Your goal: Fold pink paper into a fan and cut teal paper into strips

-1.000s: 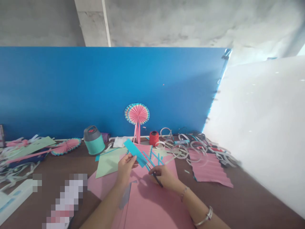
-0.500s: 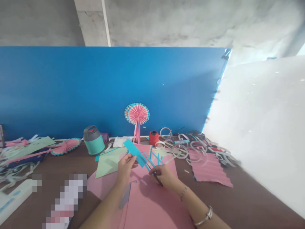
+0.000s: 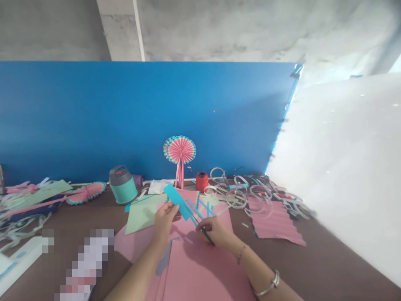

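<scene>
My left hand point(image 3: 166, 218) pinches a bright blue strip of paper point(image 3: 177, 200), held tilted above the pink sheets. In my right hand point(image 3: 216, 230) is a pair of scissors point(image 3: 206, 235) with dark handles; its blades reach up and left to the blue paper's lower right edge. A narrow blue sliver runs along that edge beside the blades. Just beyond the hands, thin cut blue strips point(image 3: 207, 207) lie on the paper. Below them spread large pink sheets point(image 3: 200, 267), with a grey piece point(image 3: 163, 261) by my left forearm.
A green sheet point(image 3: 140, 215) lies left of my hands. Behind stand a teal container point(image 3: 123, 188), a red spool point(image 3: 202, 182) and a pleated pink paper fan point(image 3: 180, 150). Tape rings point(image 3: 236, 199) and pleated pink paper point(image 3: 277, 221) lie to the right, with a second fan point(image 3: 86, 193) at left.
The blue paper has shifted very slightly down and right, and the scissor blades lie a little differently along its edge. Both hands keep nearly the same place and grip.
</scene>
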Action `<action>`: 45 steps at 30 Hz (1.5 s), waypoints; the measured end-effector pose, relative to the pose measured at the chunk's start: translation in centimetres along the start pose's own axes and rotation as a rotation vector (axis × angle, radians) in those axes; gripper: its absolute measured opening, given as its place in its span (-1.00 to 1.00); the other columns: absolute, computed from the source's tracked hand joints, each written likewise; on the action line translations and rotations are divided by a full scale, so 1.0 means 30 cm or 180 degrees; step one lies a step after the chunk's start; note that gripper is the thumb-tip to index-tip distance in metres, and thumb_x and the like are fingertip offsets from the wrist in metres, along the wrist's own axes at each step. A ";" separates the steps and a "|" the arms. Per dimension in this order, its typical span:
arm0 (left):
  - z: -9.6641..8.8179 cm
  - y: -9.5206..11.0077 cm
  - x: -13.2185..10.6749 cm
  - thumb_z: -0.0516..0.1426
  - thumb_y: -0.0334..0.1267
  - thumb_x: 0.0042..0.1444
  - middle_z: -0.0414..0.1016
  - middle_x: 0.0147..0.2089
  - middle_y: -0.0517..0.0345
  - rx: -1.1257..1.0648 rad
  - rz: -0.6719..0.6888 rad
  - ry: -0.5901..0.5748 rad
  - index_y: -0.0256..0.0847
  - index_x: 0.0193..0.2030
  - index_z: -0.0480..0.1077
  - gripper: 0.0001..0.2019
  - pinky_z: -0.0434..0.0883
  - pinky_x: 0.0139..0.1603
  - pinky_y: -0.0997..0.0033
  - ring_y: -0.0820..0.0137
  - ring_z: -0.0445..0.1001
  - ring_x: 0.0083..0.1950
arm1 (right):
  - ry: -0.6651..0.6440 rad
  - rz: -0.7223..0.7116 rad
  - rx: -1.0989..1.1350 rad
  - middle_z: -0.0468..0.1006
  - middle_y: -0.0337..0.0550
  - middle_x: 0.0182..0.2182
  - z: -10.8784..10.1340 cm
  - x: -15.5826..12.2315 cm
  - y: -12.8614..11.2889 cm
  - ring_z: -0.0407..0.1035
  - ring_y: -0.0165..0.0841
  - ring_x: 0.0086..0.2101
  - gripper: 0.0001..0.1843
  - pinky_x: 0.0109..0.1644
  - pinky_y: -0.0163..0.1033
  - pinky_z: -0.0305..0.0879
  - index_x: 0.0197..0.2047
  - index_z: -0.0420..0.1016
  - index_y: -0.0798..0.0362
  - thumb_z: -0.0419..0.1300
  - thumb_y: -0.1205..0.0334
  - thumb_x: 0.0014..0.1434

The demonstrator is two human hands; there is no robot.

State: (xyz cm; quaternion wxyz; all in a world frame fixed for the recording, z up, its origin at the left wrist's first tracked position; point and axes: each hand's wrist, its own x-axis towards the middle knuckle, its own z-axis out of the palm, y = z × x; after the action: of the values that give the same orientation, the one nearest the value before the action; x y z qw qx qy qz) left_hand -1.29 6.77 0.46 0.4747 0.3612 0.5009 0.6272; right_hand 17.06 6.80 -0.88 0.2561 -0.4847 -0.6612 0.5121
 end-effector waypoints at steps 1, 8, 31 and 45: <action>0.000 -0.001 0.001 0.28 -0.10 -0.27 0.43 -0.54 0.23 -0.0003 -0.0006 -0.0008 -0.29 -0.44 0.40 -0.69 0.42 -0.43 0.48 0.47 0.42 -0.50 | -0.0005 -0.0009 -0.0008 0.35 -0.31 -0.73 0.001 0.000 0.001 0.21 -0.49 -0.73 -0.76 -0.67 -0.39 0.14 -0.37 0.52 0.16 0.18 0.21 -0.14; 0.002 0.001 -0.001 0.28 -0.10 -0.29 0.45 -0.54 0.22 0.0014 -0.0035 -0.0153 -0.28 -0.43 0.43 -0.69 0.41 -0.44 0.47 0.46 0.43 -0.51 | -0.0017 -0.0112 -0.0028 0.36 -0.30 -0.70 0.005 -0.003 0.010 0.18 -0.53 -0.71 -0.71 -0.66 -0.44 0.07 -0.31 0.51 0.18 0.20 0.17 -0.09; 0.024 -0.017 -0.022 0.29 -0.08 -0.27 0.48 -0.54 0.19 0.0090 -0.0241 -0.0509 -0.27 -0.38 0.42 -0.66 0.39 -0.46 0.51 0.45 0.44 -0.53 | 0.0055 -0.0213 0.0421 0.27 -0.38 -0.74 0.022 0.012 0.025 0.07 -0.56 -0.71 -0.72 -0.65 -0.43 0.00 -0.40 0.46 0.15 0.25 0.11 -0.13; 0.024 -0.012 -0.027 0.29 -0.09 -0.25 0.45 -0.57 0.22 0.0020 -0.0215 -0.0534 -0.26 -0.39 0.42 -0.68 0.38 -0.46 0.51 0.46 0.42 -0.56 | 0.0142 -0.0174 0.0306 0.30 -0.37 -0.74 0.024 0.014 0.029 0.10 -0.54 -0.71 -0.80 -0.64 -0.42 0.02 -0.38 0.47 0.14 0.18 0.25 -0.14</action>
State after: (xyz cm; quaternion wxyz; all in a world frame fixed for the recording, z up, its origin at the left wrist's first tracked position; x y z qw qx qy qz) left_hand -0.30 6.22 0.30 0.5348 0.3968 0.4732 0.5768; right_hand 16.63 6.88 -1.98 0.3076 -0.4649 -0.6430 0.5252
